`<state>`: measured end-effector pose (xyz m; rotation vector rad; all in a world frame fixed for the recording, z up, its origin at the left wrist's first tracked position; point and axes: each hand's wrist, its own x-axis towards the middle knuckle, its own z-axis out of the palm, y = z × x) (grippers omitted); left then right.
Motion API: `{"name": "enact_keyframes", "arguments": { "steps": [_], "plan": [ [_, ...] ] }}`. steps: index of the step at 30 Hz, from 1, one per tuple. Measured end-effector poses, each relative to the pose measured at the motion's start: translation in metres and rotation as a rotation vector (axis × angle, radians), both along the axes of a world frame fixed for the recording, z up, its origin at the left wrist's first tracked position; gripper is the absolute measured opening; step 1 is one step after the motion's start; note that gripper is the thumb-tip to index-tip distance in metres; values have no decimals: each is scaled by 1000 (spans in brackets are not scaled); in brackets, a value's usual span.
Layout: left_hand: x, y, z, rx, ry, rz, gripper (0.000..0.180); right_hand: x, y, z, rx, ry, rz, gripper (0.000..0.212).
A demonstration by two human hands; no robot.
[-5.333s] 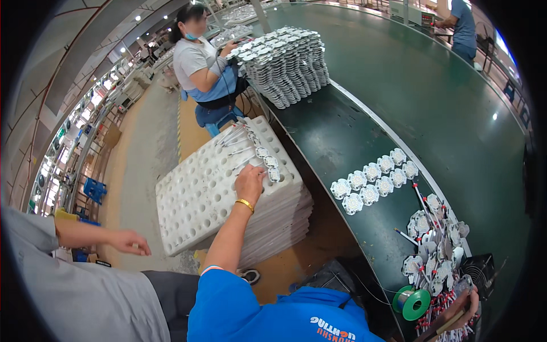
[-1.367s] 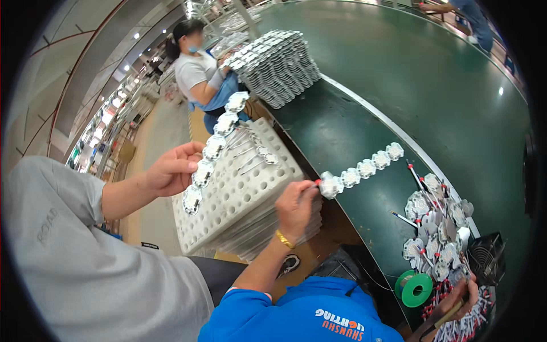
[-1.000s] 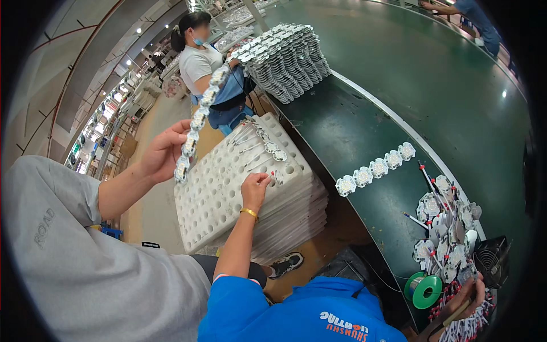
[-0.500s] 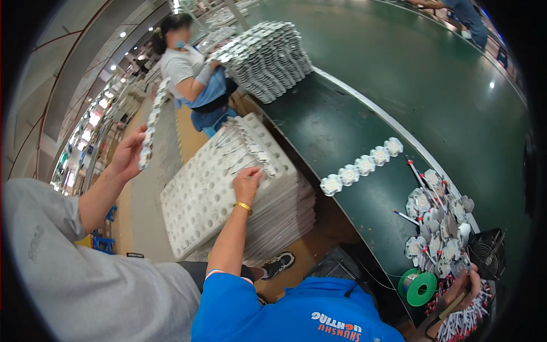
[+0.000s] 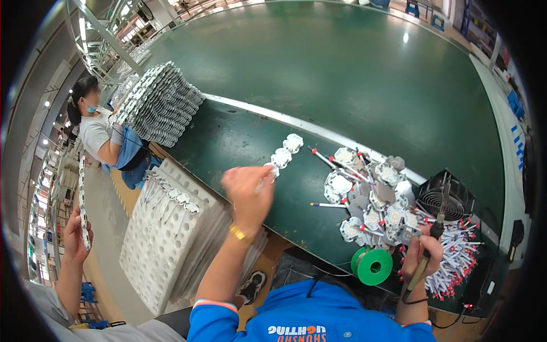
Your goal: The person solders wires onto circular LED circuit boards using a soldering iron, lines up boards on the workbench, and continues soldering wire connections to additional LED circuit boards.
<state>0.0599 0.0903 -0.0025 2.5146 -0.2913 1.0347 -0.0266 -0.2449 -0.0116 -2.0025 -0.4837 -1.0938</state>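
My left hand [image 5: 249, 196] is over the near end of a row of white round LED boards [image 5: 281, 158] on the green bench. Its fingers are smeared by motion, so any grip on the row cannot be made out; the hand hides the row's near end. My right hand [image 5: 423, 257] is closed around a soldering iron [image 5: 437, 229], whose metal end points up and away. A small clear piece [image 5: 406, 233] shows by its fingertips. Beside that hand lies a heap of LED boards [image 5: 373, 199] with white, red-ended wires.
A green solder spool [image 5: 372, 265], a black fan [image 5: 447, 196] and a pile of wires [image 5: 450, 265] surround my right hand. Stacked foam trays [image 5: 154, 251] stand left, carrying a wired strip [image 5: 181, 197]. A person at left holds a board strip [image 5: 83, 199]; another stands by stacked boards [image 5: 162, 105].
My left hand has moved from the foam tray to the LED boards on the bench. The view has turned right. My right hand still holds the soldering iron.
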Motion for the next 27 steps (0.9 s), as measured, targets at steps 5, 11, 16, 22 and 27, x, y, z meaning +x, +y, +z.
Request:
{"name": "enact_keyframes", "arguments": {
  "steps": [5,11,16,22,27],
  "plan": [
    [61,-69,-14,108,163,179,19,-10,-2,-1,22,24,-42,28],
    [75,-88,-23,76,423,320,32,-11,0,10,-16,61,-1,31],
    [87,-82,-36,-142,500,378,28,-16,-5,9,71,134,15,30],
    [81,-90,-39,-40,349,374,21,-11,-3,6,19,66,11,30],
    [84,-89,-36,-203,433,307,19,-14,-2,1,43,63,10,29]
  ]
}}
